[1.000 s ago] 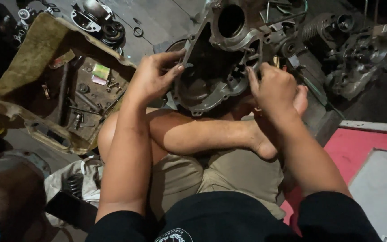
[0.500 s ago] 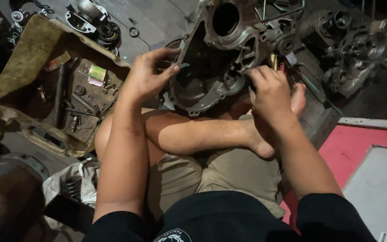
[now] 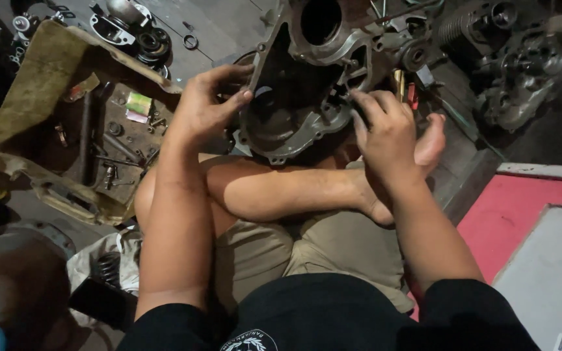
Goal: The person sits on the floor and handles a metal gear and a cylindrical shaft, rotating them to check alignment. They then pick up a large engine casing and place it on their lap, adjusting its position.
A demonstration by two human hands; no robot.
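Note:
A grey metal engine crankcase [image 3: 297,81] rests in front of my crossed legs. My left hand [image 3: 206,104] grips its left rim, fingers curled over the edge. My right hand [image 3: 385,130] is closed on a tool with a yellow and red handle [image 3: 403,88], pressed against the case's right side. The tool's tip is hidden behind my fingers. My bare foot [image 3: 427,146] lies just under the right hand.
A dirty, worn box [image 3: 40,84] with bolts, tools and small parts sits at the left. More engine parts [image 3: 521,65] lie at the upper right, gears and bearings [image 3: 141,36] at the upper left. A red and grey mat [image 3: 541,247] is at the right.
Both hands have stayed on the crankcase. The right hand has shifted slightly on the case's right side; the view has drifted a little.

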